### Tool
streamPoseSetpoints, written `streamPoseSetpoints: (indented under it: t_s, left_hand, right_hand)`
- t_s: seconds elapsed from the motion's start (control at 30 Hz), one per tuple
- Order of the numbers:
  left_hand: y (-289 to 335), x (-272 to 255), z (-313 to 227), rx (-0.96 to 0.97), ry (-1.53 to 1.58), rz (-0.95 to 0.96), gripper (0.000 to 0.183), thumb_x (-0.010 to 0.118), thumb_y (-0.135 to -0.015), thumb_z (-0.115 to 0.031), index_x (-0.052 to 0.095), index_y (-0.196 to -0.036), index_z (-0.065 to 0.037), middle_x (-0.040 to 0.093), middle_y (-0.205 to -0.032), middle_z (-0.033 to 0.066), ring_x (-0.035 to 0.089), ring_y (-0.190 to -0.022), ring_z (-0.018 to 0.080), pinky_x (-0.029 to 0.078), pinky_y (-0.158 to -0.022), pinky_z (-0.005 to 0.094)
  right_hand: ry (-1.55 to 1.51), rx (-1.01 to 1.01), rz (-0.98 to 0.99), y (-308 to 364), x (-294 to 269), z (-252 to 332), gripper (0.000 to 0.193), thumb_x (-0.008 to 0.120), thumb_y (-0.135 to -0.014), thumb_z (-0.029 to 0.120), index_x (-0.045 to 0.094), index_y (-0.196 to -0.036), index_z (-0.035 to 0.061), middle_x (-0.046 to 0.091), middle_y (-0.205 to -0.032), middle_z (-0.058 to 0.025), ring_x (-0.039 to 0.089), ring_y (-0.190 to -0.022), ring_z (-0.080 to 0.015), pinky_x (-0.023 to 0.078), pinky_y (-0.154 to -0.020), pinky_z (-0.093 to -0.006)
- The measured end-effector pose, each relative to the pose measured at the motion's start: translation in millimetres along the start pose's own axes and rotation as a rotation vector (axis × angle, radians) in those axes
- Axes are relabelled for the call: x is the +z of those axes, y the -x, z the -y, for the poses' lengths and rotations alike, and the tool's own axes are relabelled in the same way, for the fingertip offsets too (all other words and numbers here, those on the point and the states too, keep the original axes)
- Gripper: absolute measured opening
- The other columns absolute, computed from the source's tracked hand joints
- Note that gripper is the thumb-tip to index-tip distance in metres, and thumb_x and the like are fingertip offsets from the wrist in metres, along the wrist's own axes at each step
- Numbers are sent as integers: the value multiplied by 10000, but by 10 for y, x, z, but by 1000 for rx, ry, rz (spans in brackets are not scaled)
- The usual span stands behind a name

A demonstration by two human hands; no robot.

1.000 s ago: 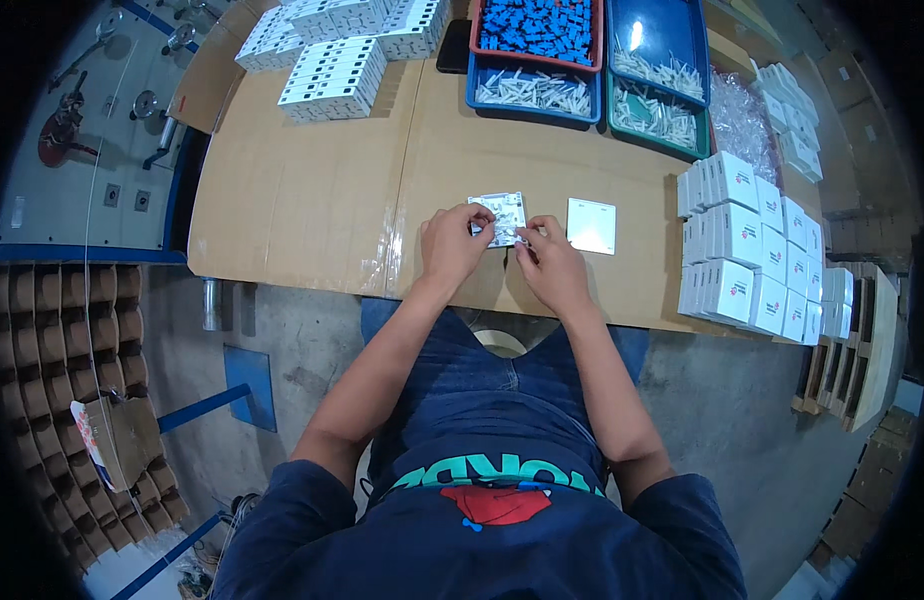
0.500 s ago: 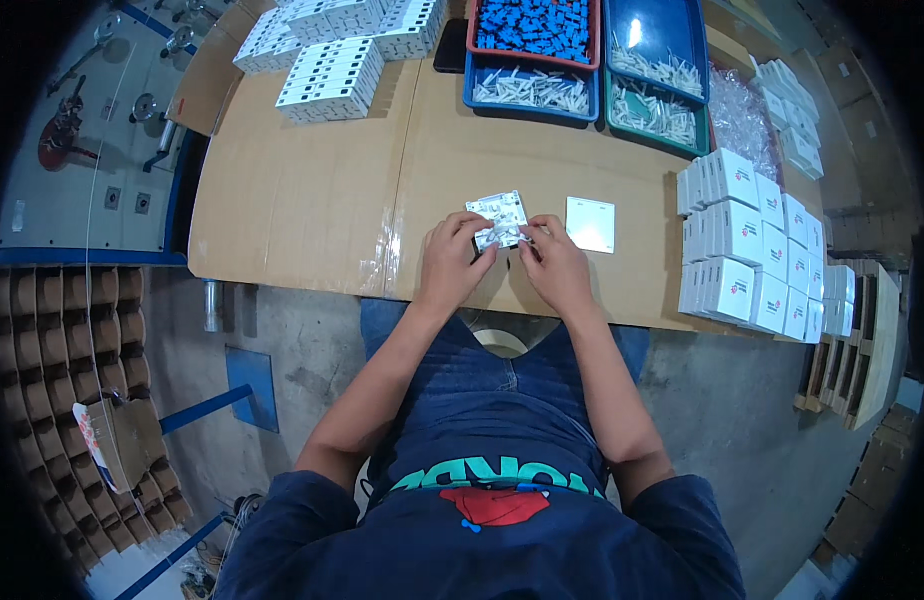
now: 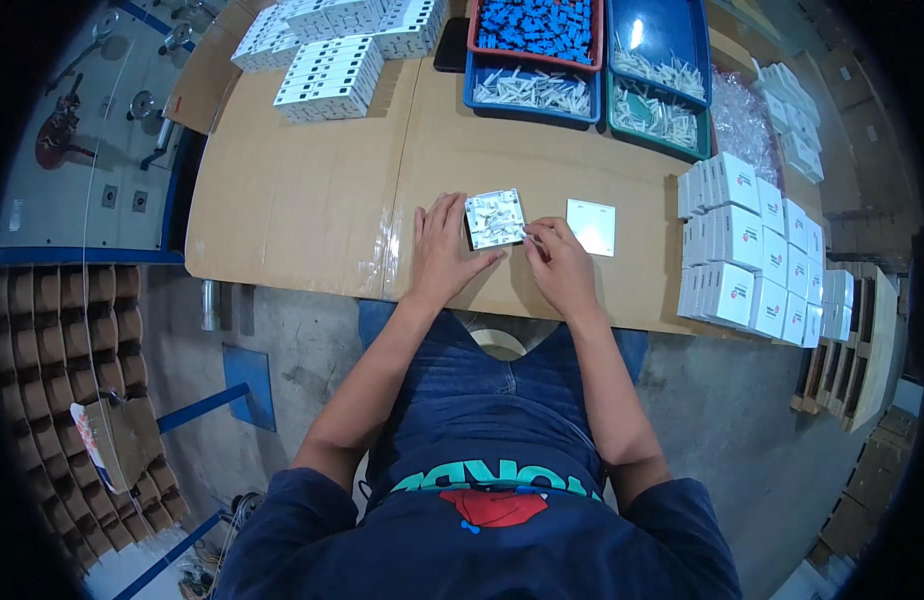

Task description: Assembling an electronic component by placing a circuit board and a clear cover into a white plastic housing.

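Observation:
A square white plastic housing (image 3: 496,218) with small parts in its uncovered inside lies on the cardboard-topped table in front of me. My left hand (image 3: 444,250) rests beside its left edge, fingers stretched out and thumb spread along the near side. At the housing's right edge my right hand (image 3: 562,264) has its thumb and fingertips pinched together; anything between them is too small to make out. Just beyond that hand, a flat white square plate (image 3: 591,227) lies on the table.
Stacked white modules (image 3: 329,80) stand at the far left. At the back are a red tray (image 3: 470,30) of blue parts and blue (image 3: 542,117) and green (image 3: 650,140) trays of small pale pieces. White boxes (image 3: 742,240) are piled along the right edge.
My left fingers have come off the housing and straightened out to its left, leaving its inside more exposed. My right hand stays pinched at the right edge.

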State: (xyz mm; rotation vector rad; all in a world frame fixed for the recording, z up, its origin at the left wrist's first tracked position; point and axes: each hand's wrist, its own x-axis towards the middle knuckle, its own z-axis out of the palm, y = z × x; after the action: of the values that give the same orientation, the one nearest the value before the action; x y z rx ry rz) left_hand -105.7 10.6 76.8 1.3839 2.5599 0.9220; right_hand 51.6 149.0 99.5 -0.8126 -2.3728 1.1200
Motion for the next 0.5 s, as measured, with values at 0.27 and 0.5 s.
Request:
streamPoseSetpoints:
  t_s: [0.27,0.5]
  left_hand:
    - [-76,2,-210,-50,-11,35,1042,864,-686,-553,440,-1473,-17,421,-1462,205,340,-1435,383,174,-1208,628]
    - [-40,61,-80,2,-67,45,1011,799,-756,-594,422,-1469,15,404,-1483,214,298,-1468,385,157,-1216,621]
  right_hand:
    - [-14,16,-81,-71,-28,-37,156,679,-933,120,708,-1071,53,670,-1061,-68,701,-749,-214,556,-678,-335]
    - [-60,20,-112,-115,-77,-40,145,664,-944,91,702,-1064,19,679,-1026,-79,702,-751,-210,567,-676,-314]
